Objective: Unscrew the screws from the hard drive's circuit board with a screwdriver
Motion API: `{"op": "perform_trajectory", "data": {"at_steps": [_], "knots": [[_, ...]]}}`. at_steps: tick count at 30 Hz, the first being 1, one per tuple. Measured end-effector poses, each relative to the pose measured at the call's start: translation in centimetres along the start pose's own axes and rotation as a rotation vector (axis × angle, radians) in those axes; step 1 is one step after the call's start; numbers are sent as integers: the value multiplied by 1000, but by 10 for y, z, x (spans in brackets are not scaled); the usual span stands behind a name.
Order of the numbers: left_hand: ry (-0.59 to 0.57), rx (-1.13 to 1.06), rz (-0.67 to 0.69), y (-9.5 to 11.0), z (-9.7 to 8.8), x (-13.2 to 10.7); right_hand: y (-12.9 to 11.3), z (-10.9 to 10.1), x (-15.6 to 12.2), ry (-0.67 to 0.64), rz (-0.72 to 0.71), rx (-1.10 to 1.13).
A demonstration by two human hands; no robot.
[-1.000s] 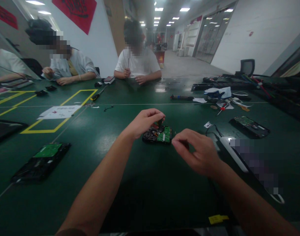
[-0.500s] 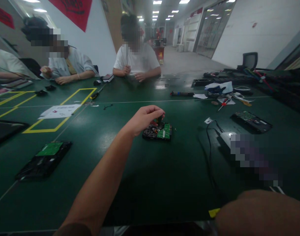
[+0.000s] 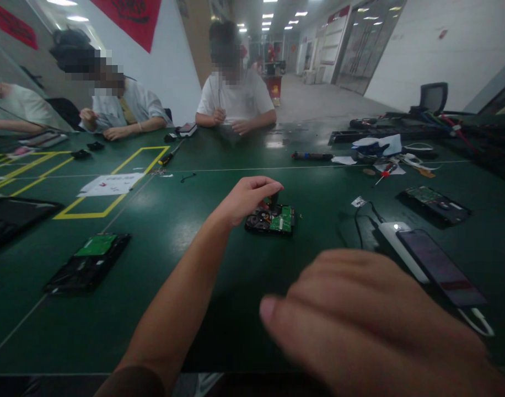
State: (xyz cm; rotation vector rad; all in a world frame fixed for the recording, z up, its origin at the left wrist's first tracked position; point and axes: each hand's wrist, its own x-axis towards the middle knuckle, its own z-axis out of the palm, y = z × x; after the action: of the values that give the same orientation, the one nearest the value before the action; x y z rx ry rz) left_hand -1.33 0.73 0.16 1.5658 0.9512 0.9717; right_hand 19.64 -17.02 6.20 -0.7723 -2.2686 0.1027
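Note:
A hard drive [image 3: 273, 220] lies on the green table in front of me, its green circuit board facing up. Over its far edge my left hand [image 3: 254, 196] is closed in a pinch. Between thumb and fingers is a short dark object [image 3: 274, 199], upright and mostly covered, whose kind I cannot make out. Close to the camera, my right hand [image 3: 360, 314] hangs over the near right part of the table, back of the hand up and blurred. Its thumb points left; the other fingertips are hidden beneath it. Tiny bits, perhaps screws [image 3: 301, 216], lie right of the drive.
Other drive-like units lie at left [image 3: 91, 256] and right [image 3: 436, 204]. A phone [image 3: 442, 267] rests by a white power bank [image 3: 395, 234] with a cable. Farther back are a yellow-black screwdriver [image 3: 167, 158], a dark pen-shaped tool [image 3: 312, 156] and a red screwdriver [image 3: 385, 174]. Several people sit opposite.
My right hand has come up and left from the lower right corner over the table. My left hand stays at the hard drive; the whole view has shifted slightly.

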Motion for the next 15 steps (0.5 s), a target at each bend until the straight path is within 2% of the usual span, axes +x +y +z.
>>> {"op": "perform_trajectory", "data": {"at_steps": [2,4,6,8,11,15], "knots": [[8,20,2,1,0,-1,44,18,19,102,36,-50],[2,29,12,3,0,-2,93,48,22,140,196,-116],[1,36,24,5,2,-3,139,81,12,111,344,-177],[-8,44,18,5,3,-2,171,106,-3,29,437,-188],[-13,28,16,3,3,-1,187,122,-18,-70,412,-145],[6,-25,23,3,3,-1,180,117,-22,-202,297,-149]]}}
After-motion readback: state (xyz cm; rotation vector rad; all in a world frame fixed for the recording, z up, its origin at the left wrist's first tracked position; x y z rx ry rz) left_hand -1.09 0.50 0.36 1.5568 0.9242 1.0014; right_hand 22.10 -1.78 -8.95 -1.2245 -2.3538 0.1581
